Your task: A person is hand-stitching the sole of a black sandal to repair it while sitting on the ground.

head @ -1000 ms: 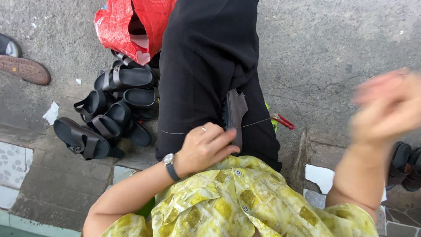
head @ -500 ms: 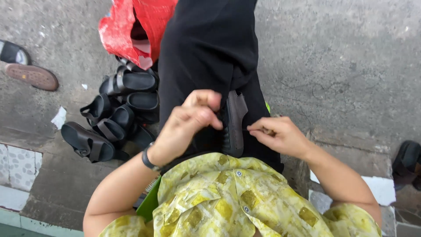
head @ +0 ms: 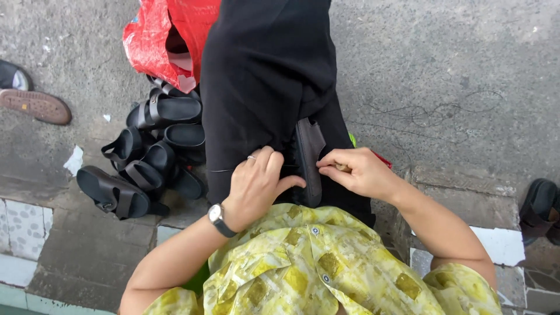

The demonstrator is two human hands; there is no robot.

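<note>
A dark brown sandal sole (head: 309,153) stands on edge in my lap, against my black trousers (head: 262,76). My left hand (head: 256,184), with a ring and a wristwatch, grips the sole's left side, thumb pressed to it. My right hand (head: 361,172) is closed at the sole's right edge, its fingertips pinching a small tan piece (head: 343,168) that I cannot identify. A thin pale thread (head: 219,170) runs left from under my left hand across the trousers. My yellow patterned shirt (head: 303,268) fills the bottom of the view.
Several black strapped sandals (head: 146,157) lie in a heap on the concrete to the left, below a red plastic bag (head: 157,41). A brown shoe sole (head: 35,106) lies far left. Another black sandal (head: 539,207) sits at the right edge. A red-handled item (head: 382,157) peeks from behind my right hand.
My right hand, raised and blurred at the right a second ago, has come down to the sole's right edge. My left hand lifted briefly, then settled back on the sole.
</note>
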